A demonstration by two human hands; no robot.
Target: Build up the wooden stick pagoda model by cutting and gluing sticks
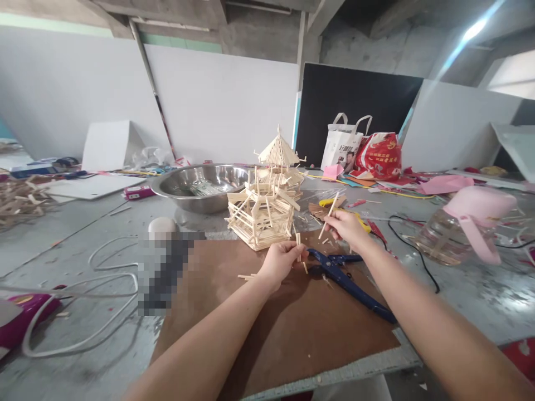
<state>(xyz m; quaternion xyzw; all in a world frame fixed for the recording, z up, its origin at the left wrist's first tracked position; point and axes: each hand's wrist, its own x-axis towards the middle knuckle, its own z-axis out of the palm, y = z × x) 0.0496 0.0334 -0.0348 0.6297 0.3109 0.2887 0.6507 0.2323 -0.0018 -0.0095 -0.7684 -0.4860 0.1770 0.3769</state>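
Observation:
My left hand (284, 260) is closed around short wooden sticks (298, 240) that poke up past the fingertips, low over a brown board (234, 312). Pinched in my right hand (343, 227) is a longer thin wooden stick (329, 215), held at a slant. Just behind my left hand stands a stick-built pavilion model (263, 217), its lower part a many-sided frame of crossed sticks. A conical stick roof (278, 149) shows behind and above it. Blue-handled pliers (351, 287) lie on the board under my right forearm.
A steel basin (200, 186) stands behind the board. Yellow-handled scissors (330, 203) and wood scraps lie near my right hand. A pink-lidded jug (463, 225) stands right, beside a black cable (418, 253). A white cable (112, 328) loops at left. Bags (378, 159) sit at the back.

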